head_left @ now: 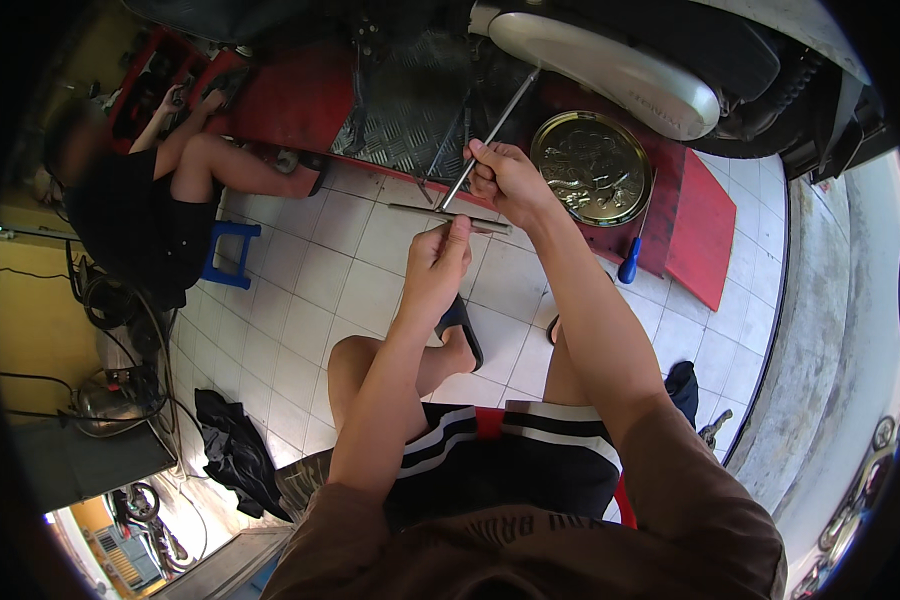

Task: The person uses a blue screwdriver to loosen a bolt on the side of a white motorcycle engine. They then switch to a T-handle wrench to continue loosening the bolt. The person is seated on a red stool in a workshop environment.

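A long steel T-handle wrench [516, 102] runs from my hands up to the lower edge of a silver engine side cover [595, 72] on a motorbike. Its tip meets that edge, though the fastener there is too small to make out. My right hand [510, 183] is closed around the wrench's shaft. Lower down, my left hand [438, 264] grips the crossbar, thumb pressed on top. Just right of my right hand lies a round, gold-coloured metal tray [582, 205] with an embossed pattern. A blue-handled screwdriver [630, 260] rests by its right edge.
The bike stands over a red lift platform [708, 230] with a chequered metal plate [410, 110]. At left a person [150, 215] sits by a blue stool [232, 252], hands near a red toolbox [160, 90]. Hoses and a compressor tank [115, 400] stand at far left; black cloth [235, 450] lies on the tiles.
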A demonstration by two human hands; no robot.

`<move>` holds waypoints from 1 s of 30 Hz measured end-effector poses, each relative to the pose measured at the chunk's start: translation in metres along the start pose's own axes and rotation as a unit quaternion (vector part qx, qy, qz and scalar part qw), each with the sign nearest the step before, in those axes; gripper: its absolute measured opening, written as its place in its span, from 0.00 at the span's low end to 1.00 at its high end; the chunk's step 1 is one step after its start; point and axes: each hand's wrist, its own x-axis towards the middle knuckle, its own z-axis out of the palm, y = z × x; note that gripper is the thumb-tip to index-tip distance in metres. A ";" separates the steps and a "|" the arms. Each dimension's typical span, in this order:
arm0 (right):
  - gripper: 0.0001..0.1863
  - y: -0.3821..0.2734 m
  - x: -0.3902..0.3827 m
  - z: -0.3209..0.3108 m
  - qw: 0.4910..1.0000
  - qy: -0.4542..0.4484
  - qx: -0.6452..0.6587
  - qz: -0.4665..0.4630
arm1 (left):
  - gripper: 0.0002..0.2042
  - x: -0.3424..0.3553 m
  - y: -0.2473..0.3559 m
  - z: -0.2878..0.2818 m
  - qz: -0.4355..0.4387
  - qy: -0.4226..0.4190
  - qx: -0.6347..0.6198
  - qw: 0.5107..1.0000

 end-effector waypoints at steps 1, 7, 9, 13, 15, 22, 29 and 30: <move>0.11 -0.002 -0.003 -0.001 1.000 0.008 0.002 0.007 | 0.24 0.001 0.009 -0.003 0.018 -0.019 -0.013 1.000; 0.09 0.009 -0.030 0.017 0.984 -0.144 -0.039 0.101 | 0.31 0.008 0.028 -0.011 0.057 -0.061 -0.053 0.995; 0.08 0.009 -0.030 0.018 0.984 -0.152 -0.074 0.060 | 0.30 0.006 0.033 -0.015 0.045 -0.076 -0.066 0.994; 0.07 0.018 -0.022 0.003 0.985 -0.147 -0.074 0.046 | 0.24 -0.003 0.043 -0.012 0.111 -0.004 -0.042 0.993; 0.11 0.020 -0.024 0.003 0.988 -0.108 -0.105 0.043 | 0.23 -0.005 0.051 -0.018 0.039 0.035 -0.071 0.996; 0.12 0.019 -0.010 -0.012 0.991 -0.094 -0.083 0.047 | 0.31 -0.021 0.046 -0.013 -0.073 -0.279 -0.058 0.956; 0.14 0.008 -0.017 -0.003 0.993 -0.105 -0.057 0.019 | 0.34 -0.021 0.034 -0.005 -0.104 -0.111 -0.259 0.954; 0.13 0.006 -0.016 0.000 0.994 -0.090 -0.062 0.013 | 0.34 -0.028 0.032 0.003 -0.099 -0.146 -0.288 0.941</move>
